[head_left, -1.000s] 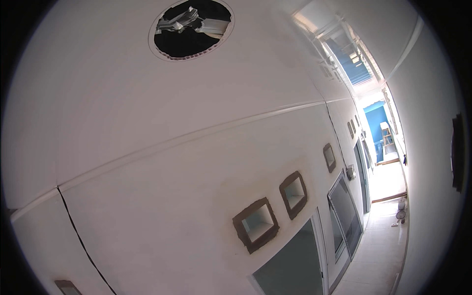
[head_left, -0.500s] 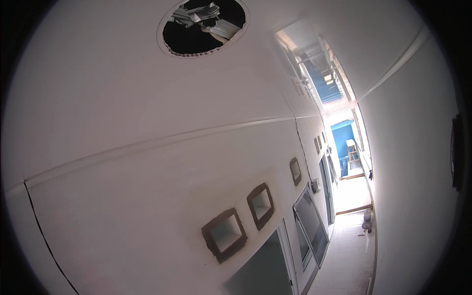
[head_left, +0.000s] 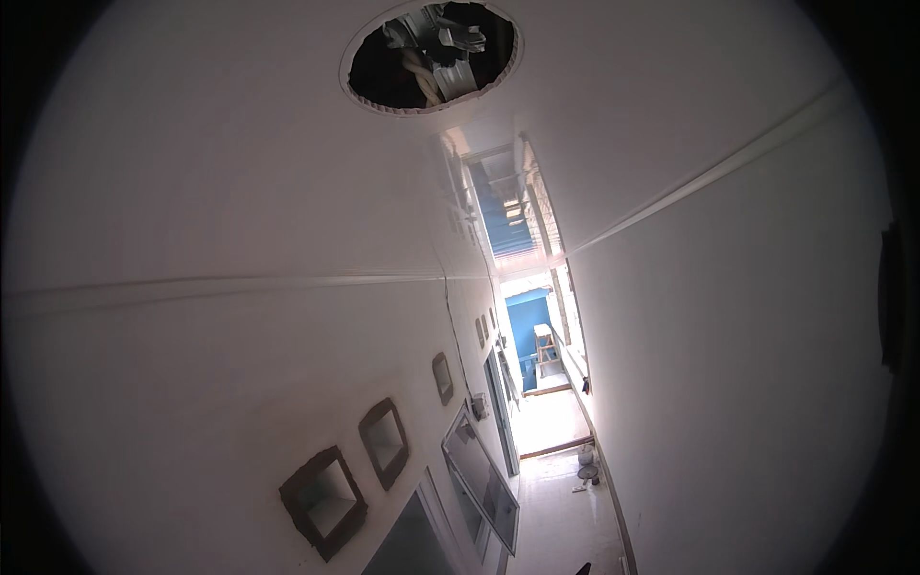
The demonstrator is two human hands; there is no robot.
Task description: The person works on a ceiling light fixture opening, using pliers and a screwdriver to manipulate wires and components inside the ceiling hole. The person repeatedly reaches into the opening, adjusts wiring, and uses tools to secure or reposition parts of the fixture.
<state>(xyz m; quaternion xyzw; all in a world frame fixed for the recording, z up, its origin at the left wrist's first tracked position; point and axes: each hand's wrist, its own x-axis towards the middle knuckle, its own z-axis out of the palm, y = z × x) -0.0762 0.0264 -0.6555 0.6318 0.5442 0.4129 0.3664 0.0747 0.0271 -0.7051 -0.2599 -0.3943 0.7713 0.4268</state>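
Neither of my hands shows in the head view, nor do my forearms. Overhead, the pale, glossy ceiling (head_left: 240, 163) has a large round hole with a jagged rim. Inside that hole hang crumpled silvery sheet pieces (head_left: 455, 77) and a twisted beige cable or hose (head_left: 422, 77). A small dark tip (head_left: 584, 569) pokes in at the lower edge; I cannot tell what it belongs to.
Square wall openings with brown borders (head_left: 324, 503) line the left wall. Beyond a doorway, a framed window panel (head_left: 481, 479) stands out into the corridor. Small items (head_left: 586, 471) lie by the right wall (head_left: 719, 335). A wooden stepladder (head_left: 544, 347) stands at the bright far end.
My view has swung right, so the corridor moved leftward and lower in the picture. The ceiling hole sits slightly farther right, and a dark tip has appeared at the lower edge.
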